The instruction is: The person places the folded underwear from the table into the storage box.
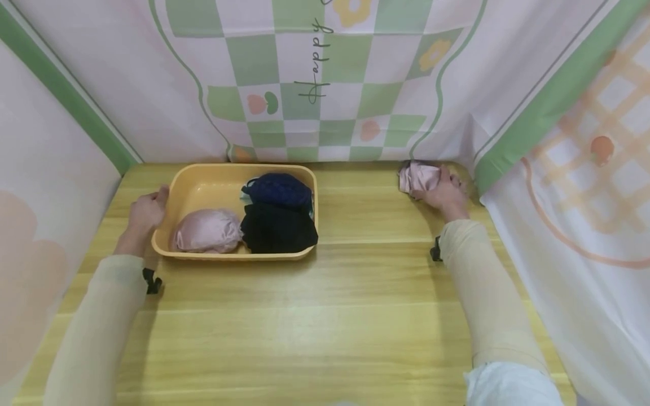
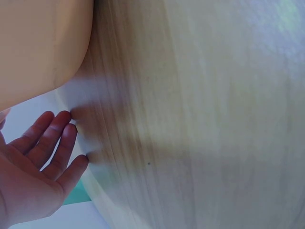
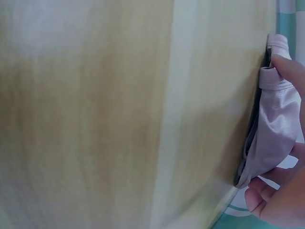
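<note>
At the back right of the table, my right hand [image 1: 446,194] holds a crumpled pink satin cloth [image 1: 420,177]. In the right wrist view this cloth [image 3: 274,126] has a stitched band and a dark inner side, with the thumb over its edge and fingers around its lower end. My left hand [image 1: 148,213] is at the left wall of a yellow plastic basin [image 1: 233,256]. Seen from the left wrist, its fingers [image 2: 50,143] are loosely extended beside the basin, tips close to the table. The basin contains a rounded pink satin bundle [image 1: 208,230], a navy bundle [image 1: 280,190] and a black cloth bundle [image 1: 278,228].
The wooden table [image 1: 304,327] runs back to a hanging curtain [image 1: 355,129] with green checks. More curtain borders the left and right sides, and the right one [image 1: 553,225] comes down close to the right arm.
</note>
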Motion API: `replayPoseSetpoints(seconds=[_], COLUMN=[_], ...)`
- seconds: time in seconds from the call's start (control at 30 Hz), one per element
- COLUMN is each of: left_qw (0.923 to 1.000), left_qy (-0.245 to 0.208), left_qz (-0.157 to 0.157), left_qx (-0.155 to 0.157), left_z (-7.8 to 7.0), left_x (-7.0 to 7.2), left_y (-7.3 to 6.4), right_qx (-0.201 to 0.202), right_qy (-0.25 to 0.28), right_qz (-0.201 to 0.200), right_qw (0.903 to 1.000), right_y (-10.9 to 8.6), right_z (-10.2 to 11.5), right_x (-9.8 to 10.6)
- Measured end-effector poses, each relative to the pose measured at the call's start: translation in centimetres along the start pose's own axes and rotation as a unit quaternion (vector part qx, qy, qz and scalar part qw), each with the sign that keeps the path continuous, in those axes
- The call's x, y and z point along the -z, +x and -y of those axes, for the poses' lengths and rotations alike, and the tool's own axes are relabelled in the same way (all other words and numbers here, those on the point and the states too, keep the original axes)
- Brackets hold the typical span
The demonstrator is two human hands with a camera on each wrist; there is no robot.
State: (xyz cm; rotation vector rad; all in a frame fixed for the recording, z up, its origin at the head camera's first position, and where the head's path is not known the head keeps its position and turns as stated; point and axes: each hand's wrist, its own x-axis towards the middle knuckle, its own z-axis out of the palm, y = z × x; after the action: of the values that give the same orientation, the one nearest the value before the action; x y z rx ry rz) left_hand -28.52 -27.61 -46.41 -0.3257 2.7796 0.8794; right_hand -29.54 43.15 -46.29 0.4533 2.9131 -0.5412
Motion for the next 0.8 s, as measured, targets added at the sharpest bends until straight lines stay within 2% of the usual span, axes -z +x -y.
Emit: replayPoseSetpoints(seconds=[0.17, 0.5, 0.8], left_qw=[1.0, 1.0, 1.0], left_qy=[0.001, 0.0, 0.005], left_qz=[0.0, -0.001, -0.002], left_qx=[0.002, 0.001, -0.003], left_z=[0.0, -0.2, -0.2], left_x=[0.1, 0.2, 0.1], left_y=[0.1, -0.3, -0.2], right_qx=[-0.004, -0.006, 0.009], right_qy=[-0.016, -0.035, -0.021], right_qz=[0.002, -0.022, -0.032], right_qw=[0.9999, 0.9991, 0.9992], right_y=[-0.1, 0.3, 0.5], right_z=[0.0, 0.1, -0.2], right_x=[-0.1, -0.8, -1.3])
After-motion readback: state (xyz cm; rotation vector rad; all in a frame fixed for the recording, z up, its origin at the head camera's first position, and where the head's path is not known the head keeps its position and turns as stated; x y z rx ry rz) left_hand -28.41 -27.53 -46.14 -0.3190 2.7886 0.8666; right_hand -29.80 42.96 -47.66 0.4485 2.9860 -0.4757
